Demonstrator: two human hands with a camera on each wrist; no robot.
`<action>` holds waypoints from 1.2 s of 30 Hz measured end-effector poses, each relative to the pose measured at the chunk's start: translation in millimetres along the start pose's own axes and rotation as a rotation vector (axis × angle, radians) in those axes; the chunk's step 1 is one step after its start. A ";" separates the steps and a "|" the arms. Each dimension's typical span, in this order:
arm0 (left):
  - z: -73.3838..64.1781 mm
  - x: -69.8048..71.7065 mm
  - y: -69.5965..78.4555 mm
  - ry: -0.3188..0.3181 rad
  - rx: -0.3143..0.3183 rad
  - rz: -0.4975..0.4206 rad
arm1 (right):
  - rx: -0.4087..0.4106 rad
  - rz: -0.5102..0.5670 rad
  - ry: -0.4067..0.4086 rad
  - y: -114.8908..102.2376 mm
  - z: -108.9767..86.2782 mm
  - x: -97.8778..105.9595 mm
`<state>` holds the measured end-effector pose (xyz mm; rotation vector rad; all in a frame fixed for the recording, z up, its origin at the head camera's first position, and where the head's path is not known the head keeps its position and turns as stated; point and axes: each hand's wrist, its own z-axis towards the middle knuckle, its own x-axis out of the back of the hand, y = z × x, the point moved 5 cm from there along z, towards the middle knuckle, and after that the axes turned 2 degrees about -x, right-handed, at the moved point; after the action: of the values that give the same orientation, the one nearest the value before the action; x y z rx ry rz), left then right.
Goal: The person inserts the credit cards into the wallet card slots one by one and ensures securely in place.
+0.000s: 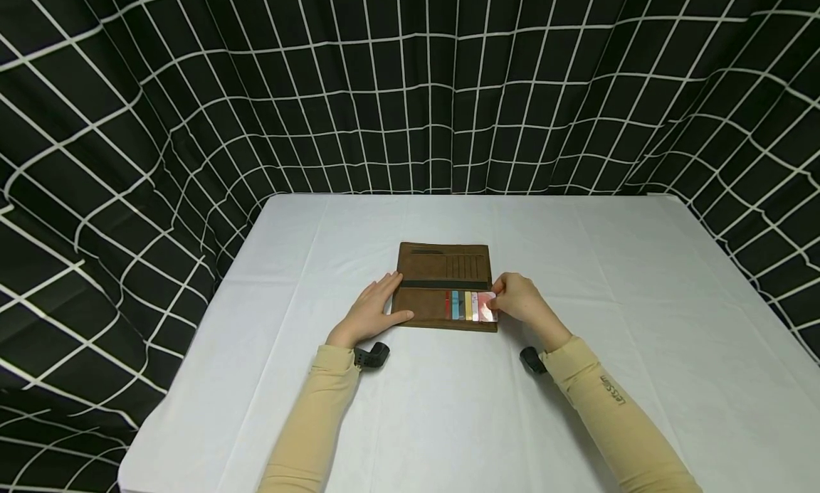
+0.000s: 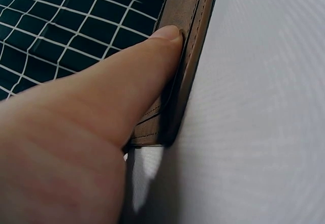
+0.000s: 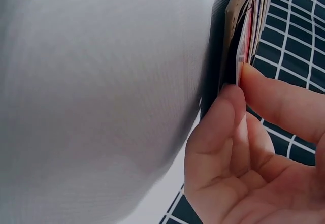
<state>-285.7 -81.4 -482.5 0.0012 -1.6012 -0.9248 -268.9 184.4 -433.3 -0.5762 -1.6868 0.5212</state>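
Observation:
A brown wallet (image 1: pixel 423 267) lies spread flat on the white table, its fold running left to right across the middle. Several colourful cards (image 1: pixel 455 305) stand in the slots of its near half; the far half's slots show no cards. My left hand (image 1: pixel 368 313) rests on the wallet's left edge, fingers extended, and its thumb (image 2: pixel 147 56) presses the near panel in the left wrist view. At the right edge, my right hand (image 1: pixel 524 299) pinches the outermost card, a pink-red one (image 1: pixel 485 306), between thumb and fingertips. The right wrist view shows that card (image 3: pixel 245 41) edge-on beside the wallet's stitched rim.
A white cloth covers the table (image 1: pixel 448 407) around the wallet. Black curtains with a white grid (image 1: pixel 429 87) hang behind it and along both sides. Dark wrist cameras (image 1: pixel 374 355) are strapped below each hand, next to the tan sleeves (image 1: pixel 314 422).

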 end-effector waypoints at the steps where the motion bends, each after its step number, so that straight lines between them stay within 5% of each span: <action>1: 0.0 -0.1 -0.1 0.002 -0.002 0.001 | 0.001 0.001 0.004 -0.2 -0.1 0.0; 25: -0.4 1.0 0.9 -0.011 0.009 0.001 | -0.028 0.046 -0.027 -4.1 0.0 -4.6; 36: -1.0 1.1 -0.4 -0.011 0.029 -0.022 | -0.005 0.186 -0.068 -4.9 -1.8 -8.8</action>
<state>-285.4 -82.8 -481.8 0.0337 -1.6269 -0.9199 -266.2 175.1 -436.6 -0.7312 -1.7084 0.6766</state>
